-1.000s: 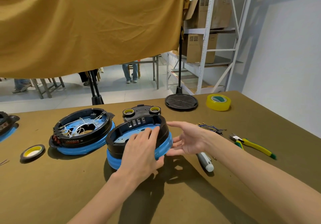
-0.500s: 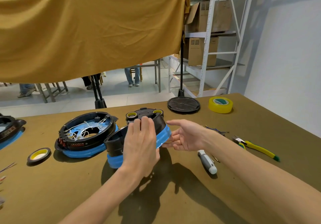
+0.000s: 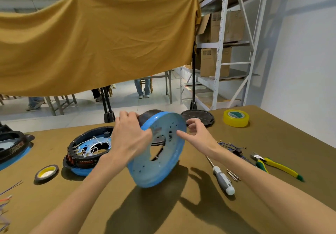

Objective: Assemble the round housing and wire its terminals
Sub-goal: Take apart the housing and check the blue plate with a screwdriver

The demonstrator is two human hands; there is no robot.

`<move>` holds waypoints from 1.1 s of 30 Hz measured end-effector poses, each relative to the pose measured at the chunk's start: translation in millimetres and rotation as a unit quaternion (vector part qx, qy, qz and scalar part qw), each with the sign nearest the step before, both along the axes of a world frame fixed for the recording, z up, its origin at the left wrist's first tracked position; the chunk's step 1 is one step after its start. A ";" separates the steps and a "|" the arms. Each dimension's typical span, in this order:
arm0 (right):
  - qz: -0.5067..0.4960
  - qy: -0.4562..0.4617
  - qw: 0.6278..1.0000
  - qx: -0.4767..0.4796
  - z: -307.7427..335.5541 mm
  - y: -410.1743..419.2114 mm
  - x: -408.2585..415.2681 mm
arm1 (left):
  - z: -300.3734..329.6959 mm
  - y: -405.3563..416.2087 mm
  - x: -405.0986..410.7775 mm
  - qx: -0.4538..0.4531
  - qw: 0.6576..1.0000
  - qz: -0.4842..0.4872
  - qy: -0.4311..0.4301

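Round blue-and-black plastic housing (image 3: 160, 148) now tipped up off the worktop (image 3: 254, 215), underside facing camera, right of the wired housing (image 3: 91, 148). Left hand (image 3: 131, 139) grips its rim; right hand (image 3: 198, 135) open, touching nothing. Likely an underside check.

Both forearms are reaching in from the near edge, bare, angling toward the middle. The left hand (image 3: 131, 139) is showing its back to the camera, fingers curling over the top edge of the round housing (image 3: 160, 153) and gripping it. The right hand (image 3: 198, 135) is hanging just right of it, fingers loosely bent, index finger pointing left at the blue face.
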State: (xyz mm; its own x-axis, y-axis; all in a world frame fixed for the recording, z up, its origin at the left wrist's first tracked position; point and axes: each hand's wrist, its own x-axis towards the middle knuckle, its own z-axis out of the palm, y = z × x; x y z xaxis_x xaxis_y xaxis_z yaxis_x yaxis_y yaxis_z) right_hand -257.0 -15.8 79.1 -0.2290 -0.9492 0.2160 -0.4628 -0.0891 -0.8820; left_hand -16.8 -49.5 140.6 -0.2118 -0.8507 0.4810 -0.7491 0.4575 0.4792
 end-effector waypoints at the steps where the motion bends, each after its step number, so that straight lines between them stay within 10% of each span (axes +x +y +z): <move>1: 0.025 0.000 1.000 0.005 -0.2 0.5 -4.8 | 1.4 -6.5 2.1 0.068 0.997 -0.012 0.039; 11: -0.017 0.134 0.989 0.053 -21.2 3.2 -33.8 | -54.8 -12.3 -3.9 0.458 0.858 -0.041 0.230; 33: -0.003 0.132 0.976 0.173 -39.6 1.4 -32.7 | -113.6 -43.4 3.5 0.548 0.821 -0.064 0.145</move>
